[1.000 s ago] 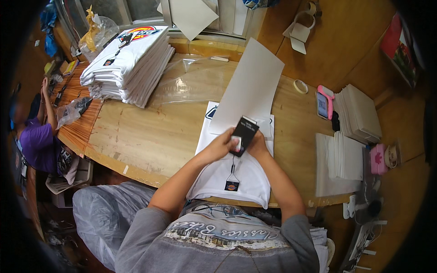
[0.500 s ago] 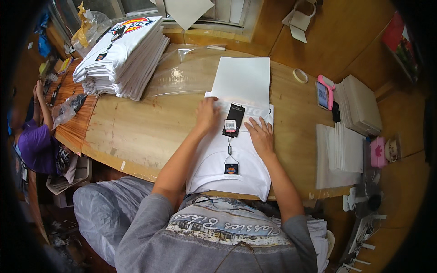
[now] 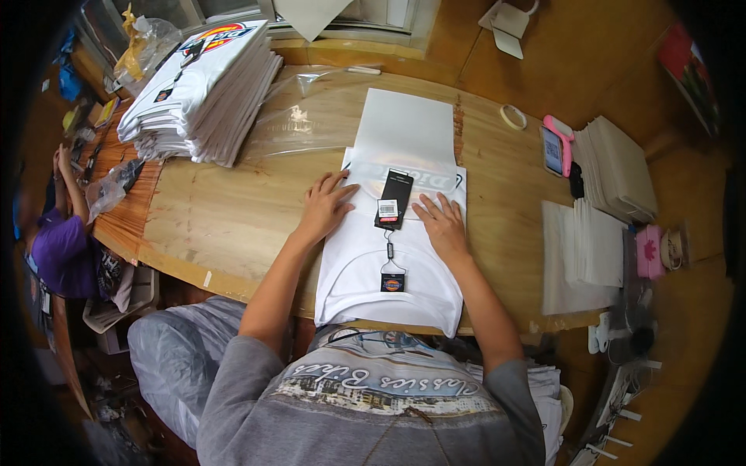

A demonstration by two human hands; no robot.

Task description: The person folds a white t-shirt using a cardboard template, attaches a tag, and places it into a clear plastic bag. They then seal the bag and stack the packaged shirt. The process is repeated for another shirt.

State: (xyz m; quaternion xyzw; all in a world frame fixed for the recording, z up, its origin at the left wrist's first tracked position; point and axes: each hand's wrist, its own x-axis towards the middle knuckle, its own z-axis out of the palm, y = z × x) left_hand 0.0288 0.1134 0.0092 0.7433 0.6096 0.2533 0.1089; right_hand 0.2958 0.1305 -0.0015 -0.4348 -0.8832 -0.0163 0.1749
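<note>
- Clearly, the shirt calls for light, even pressure: flat fingers sweeping outward would probably smooth the cloth better than pinching it.
- Taking the tag as the clock's centre, the shirt lies beneath it on the table, its neckline toward 6 o'clock.
- The pale sheet overlaps the shirt's print and reaches past the shirt toward 12 o'clock; lining up its sides with the folded edges seems wise before anything is pressed down.
- The tag tilts slightly toward 1 o'clock; it would likely sit neater turned straight, with its cord lying untwisted down to the neck label at 6 o'clock.
- Hard pressure at the sheet's lower edge could drag it askew or crease the cloth.
- The left hand is at 9 o'clock, fingers spread and slightly bent over the shirt's side, pinching nothing.
- The right hand lies flatter at 4 o'clock, palm down and fingers fanned toward 11 o'clock, close to the sheet's lower edge; it is unclosed too.
- The forearms come in from about 8 and 5 o'clock, framing the shirt evenly.
</note>
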